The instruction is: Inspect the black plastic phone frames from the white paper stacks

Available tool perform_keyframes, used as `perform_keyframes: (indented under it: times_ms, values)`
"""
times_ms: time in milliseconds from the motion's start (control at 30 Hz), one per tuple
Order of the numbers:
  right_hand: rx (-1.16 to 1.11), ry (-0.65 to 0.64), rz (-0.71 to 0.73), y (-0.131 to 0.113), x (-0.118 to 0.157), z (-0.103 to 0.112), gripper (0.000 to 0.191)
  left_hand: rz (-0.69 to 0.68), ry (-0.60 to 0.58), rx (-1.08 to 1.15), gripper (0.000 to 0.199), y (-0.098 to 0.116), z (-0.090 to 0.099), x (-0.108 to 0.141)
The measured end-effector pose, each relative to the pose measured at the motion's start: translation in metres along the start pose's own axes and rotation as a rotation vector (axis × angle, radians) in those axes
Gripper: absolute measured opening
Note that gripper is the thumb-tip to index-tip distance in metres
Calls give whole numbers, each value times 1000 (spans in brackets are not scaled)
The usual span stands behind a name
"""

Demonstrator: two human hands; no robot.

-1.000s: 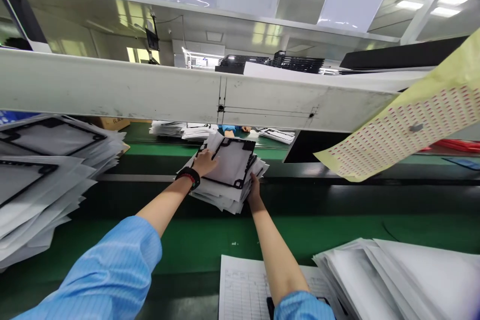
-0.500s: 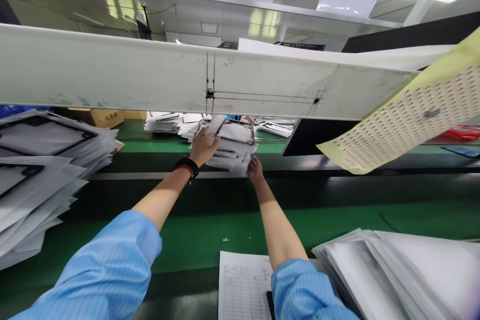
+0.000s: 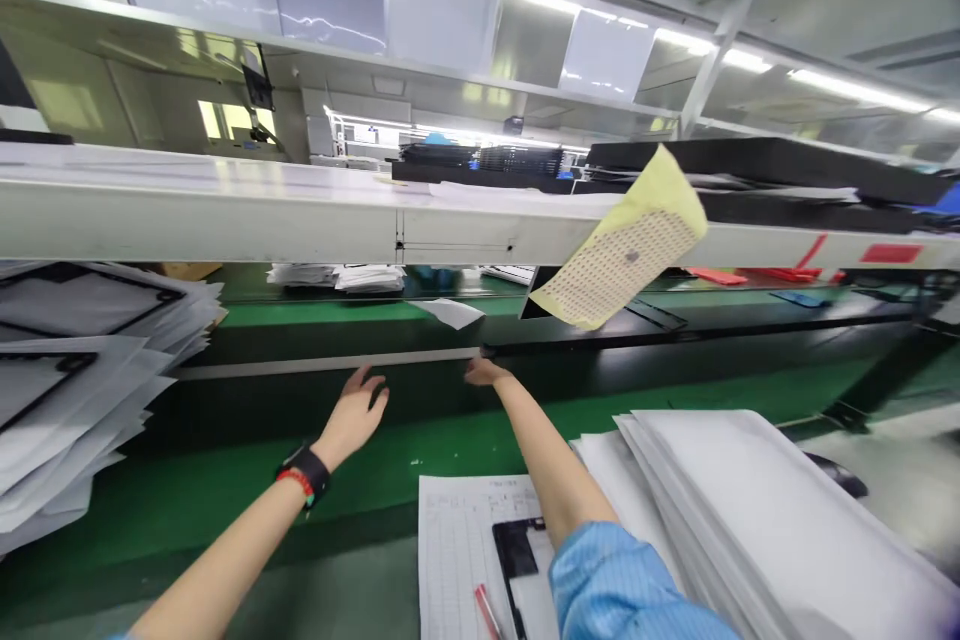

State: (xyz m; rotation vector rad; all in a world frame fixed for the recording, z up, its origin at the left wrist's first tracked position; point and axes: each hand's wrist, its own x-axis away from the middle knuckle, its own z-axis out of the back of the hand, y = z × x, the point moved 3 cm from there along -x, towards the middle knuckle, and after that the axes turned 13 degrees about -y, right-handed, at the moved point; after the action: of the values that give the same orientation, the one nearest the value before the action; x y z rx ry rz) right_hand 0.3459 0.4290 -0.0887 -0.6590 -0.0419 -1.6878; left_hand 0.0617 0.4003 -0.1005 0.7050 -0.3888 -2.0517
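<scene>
My left hand (image 3: pixel 360 415) hovers over the dark green work surface (image 3: pixel 360 500), fingers spread and nothing in them. A black band and a red bracelet (image 3: pixel 304 475) circle that wrist. Farther right, my right hand (image 3: pixel 487 372) is near the pale strip (image 3: pixel 322 363) along the surface. Its fingers are slightly blurred and loosely bent, with nothing visible in them. Beyond both hands lies a loose white sheet (image 3: pixel 450 313), apart from them. Under the shelf, at the back, sit stacks of white sleeved pieces (image 3: pixel 367 277).
A tall pile of translucent sleeves with black-framed panels (image 3: pixel 82 390) stands at left. At right lies a stack of white sheets (image 3: pixel 720 490), beside a printed form (image 3: pixel 457 550), a black-framed panel (image 3: pixel 517 560) and a red pen (image 3: pixel 487 610). A yellow dotted sheet (image 3: pixel 622 260) hangs from the white shelf (image 3: pixel 300 225).
Both hands have let go of the stack of sleeved panels, which no longer shows between them. My left hand has drawn back toward me. The view has shifted, showing more of the right side.
</scene>
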Motion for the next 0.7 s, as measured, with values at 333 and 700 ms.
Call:
perform_keyframes:
  times_ms: [333,700]
  values:
    - [361,-221,-15,-47,86,-36,32,60,12,98,24,-17,-58,134]
    - [568,-246,38,-81,129,-51,32,109,86,185,46,-19,-67,170]
